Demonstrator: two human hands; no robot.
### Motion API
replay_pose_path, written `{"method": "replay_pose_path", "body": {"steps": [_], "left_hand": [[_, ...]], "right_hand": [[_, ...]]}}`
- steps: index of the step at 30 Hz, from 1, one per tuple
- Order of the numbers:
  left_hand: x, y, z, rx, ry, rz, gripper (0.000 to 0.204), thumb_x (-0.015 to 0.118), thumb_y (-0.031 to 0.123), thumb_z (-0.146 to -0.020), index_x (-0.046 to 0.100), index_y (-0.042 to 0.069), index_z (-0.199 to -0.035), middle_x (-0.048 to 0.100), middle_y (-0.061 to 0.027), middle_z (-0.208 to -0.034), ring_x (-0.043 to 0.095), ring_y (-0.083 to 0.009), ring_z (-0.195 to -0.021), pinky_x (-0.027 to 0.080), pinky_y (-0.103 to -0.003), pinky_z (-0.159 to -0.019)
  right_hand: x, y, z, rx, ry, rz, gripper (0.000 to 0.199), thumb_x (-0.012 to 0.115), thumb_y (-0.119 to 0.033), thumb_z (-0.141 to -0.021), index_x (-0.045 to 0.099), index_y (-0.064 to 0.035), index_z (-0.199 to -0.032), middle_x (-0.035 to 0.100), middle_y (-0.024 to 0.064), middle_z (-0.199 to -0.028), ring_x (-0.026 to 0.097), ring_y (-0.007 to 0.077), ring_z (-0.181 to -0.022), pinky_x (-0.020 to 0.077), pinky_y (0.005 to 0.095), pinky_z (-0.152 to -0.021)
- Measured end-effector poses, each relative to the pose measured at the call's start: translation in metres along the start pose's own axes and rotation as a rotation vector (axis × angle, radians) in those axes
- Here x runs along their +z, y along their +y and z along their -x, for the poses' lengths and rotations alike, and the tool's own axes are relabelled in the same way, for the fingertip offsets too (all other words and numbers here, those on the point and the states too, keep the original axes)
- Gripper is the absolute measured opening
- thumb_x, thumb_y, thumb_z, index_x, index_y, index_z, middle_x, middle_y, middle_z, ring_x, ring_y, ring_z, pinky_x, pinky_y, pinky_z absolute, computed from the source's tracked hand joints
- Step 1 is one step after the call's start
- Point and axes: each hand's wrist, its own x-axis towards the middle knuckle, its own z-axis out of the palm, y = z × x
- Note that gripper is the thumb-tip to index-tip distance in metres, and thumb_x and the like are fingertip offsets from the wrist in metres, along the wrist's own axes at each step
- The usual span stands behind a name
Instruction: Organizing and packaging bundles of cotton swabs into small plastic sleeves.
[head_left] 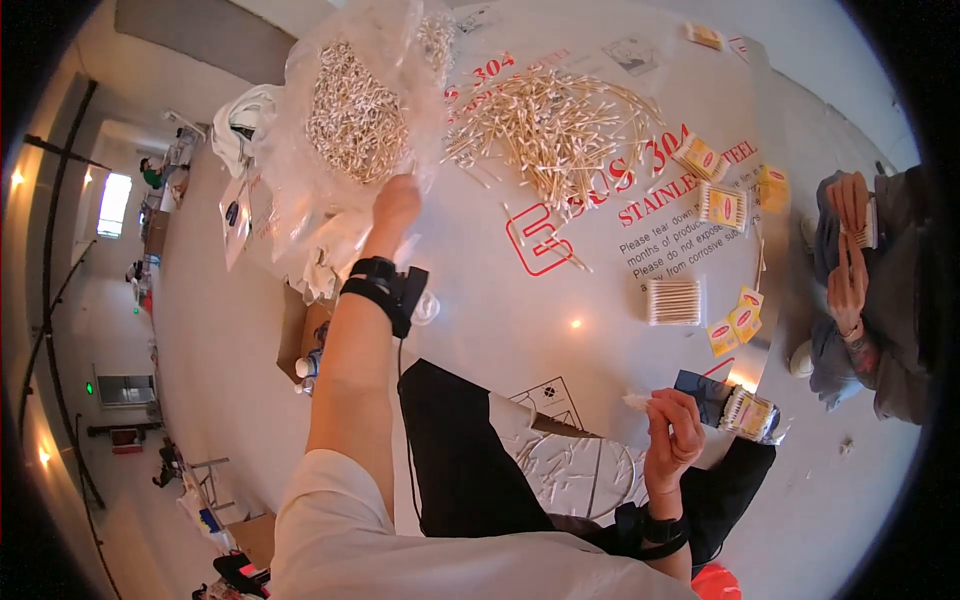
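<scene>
White shirt [430, 565] and black trousers [465, 450] occupy the near edge, before a sheet-covered table [480, 320]. The left hand [397, 203] lies at the near side of a clear bag [428, 150] of swabs [355, 115], far left; whether its fingers are apart or together cannot be told. The right hand [674, 435], near right, has bent fingers brought together on a small white piece [636, 401], its kind too small to tell. Just right of this hand is a swab pack [750, 413]. Farther off, a clear box [676, 302] of aligned swabs stands left of yellow cards [745, 320]. A loose heap [560, 130] of swabs spreads across the far middle, with labelled packs [722, 205] to its right. Beyond the right edge, a co-worker's hands [848, 250] meet around a pack.
</scene>
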Motion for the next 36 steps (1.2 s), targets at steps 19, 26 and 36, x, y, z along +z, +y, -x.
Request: {"method": "replay_pose_path", "body": {"steps": [19,26,36], "left_hand": [[0.026,0.139,0.017,0.182,-0.098,-0.338,0.023,0.051,0.013,-0.077,0.057,0.003,-0.097,0.062,-0.0197,-0.089,0.059,-0.0373,-0.089,0.044,-0.046,-0.083],[-0.039,0.159,0.052,0.475,0.83,-0.005,0.034,0.059,0.009,-0.076,0.055,0.006,-0.109,0.062,-0.0164,-0.097,0.059,-0.0326,-0.089,0.046,-0.041,-0.081],[-0.039,0.004,0.151,-0.07,0.613,0.066,0.009,0.06,0.003,-0.071,0.064,0.005,-0.079,0.062,-0.0088,-0.071,0.06,-0.0212,-0.067,0.047,-0.031,-0.062]], "right_hand": [[-0.006,-0.009,0.002,0.097,-0.012,0.085,0.009,0.061,0.005,-0.074,0.061,0.0005,-0.082,0.06,0.0126,-0.086,0.059,0.023,-0.079,0.0475,0.029,-0.07],[-0.004,-0.003,0.0,0.068,-0.001,0.107,0.011,0.062,0.005,-0.074,0.061,0.0004,-0.084,0.061,0.0124,-0.088,0.059,0.0217,-0.079,0.0471,0.0286,-0.069],[-0.001,0.005,0.008,0.018,-0.024,0.047,0.011,0.059,0.002,-0.08,0.063,-0.0033,-0.088,0.061,0.011,-0.095,0.054,0.0128,-0.069,0.0389,0.0204,-0.045]]}}
